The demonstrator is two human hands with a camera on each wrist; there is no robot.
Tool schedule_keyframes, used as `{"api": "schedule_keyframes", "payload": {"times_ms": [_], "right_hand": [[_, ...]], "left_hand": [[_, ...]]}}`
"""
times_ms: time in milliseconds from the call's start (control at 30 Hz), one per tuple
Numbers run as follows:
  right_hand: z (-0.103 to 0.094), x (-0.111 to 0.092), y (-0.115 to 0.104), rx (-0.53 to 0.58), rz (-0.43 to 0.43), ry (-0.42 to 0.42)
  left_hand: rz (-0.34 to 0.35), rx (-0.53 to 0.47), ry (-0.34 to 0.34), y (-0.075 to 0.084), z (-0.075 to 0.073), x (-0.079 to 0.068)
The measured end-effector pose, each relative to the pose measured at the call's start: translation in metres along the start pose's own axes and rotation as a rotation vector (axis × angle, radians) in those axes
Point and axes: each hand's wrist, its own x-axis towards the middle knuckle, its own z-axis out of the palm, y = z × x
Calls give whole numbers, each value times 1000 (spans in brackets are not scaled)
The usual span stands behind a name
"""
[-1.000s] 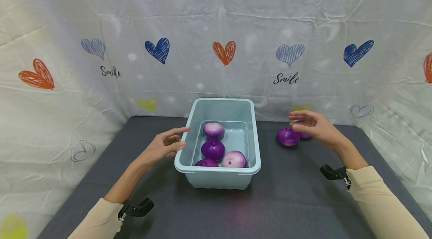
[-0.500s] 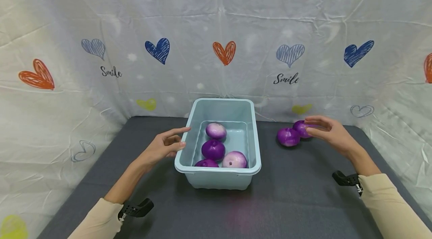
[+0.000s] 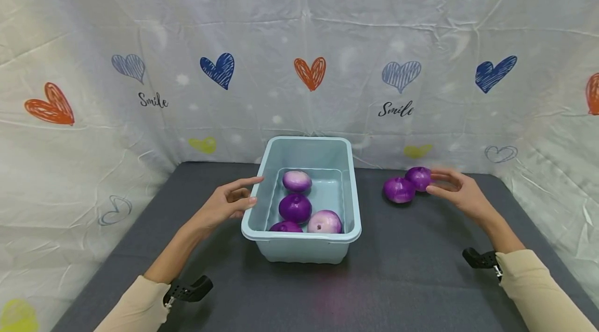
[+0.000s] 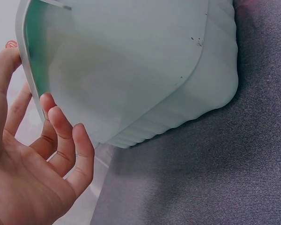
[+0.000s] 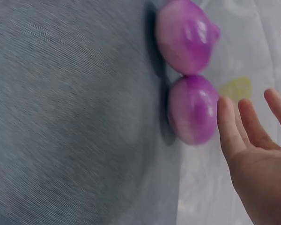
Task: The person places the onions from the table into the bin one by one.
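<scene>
Nothing is gripped by the parted fingers of the right hand (image 3: 459, 195), set just beside the rear onion (image 3: 418, 178) right of centre, where a pick-up seems in hand and grasping is needed next, while the central tub (image 3: 301, 250) is touched by the left hand (image 3: 229, 202), fingers relaxed.

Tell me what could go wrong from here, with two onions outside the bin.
The right hand is beside the far onion, which sits close against the near onion: a nudge could roll both. The left hand appears only to touch the rim of the bin, so a bump might shift it.
</scene>
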Motion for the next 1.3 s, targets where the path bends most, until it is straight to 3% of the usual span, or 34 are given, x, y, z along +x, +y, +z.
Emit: {"api": "schedule_keyframes", "payload": {"times_ms": [500,1300], "right_hand": [[39,4,3,-35,-45,8],[73,27,9,-165,62,101]], "left_hand": [[8,2,-8,-2,0,2],[9,6,-5,-1,0,0]]}}
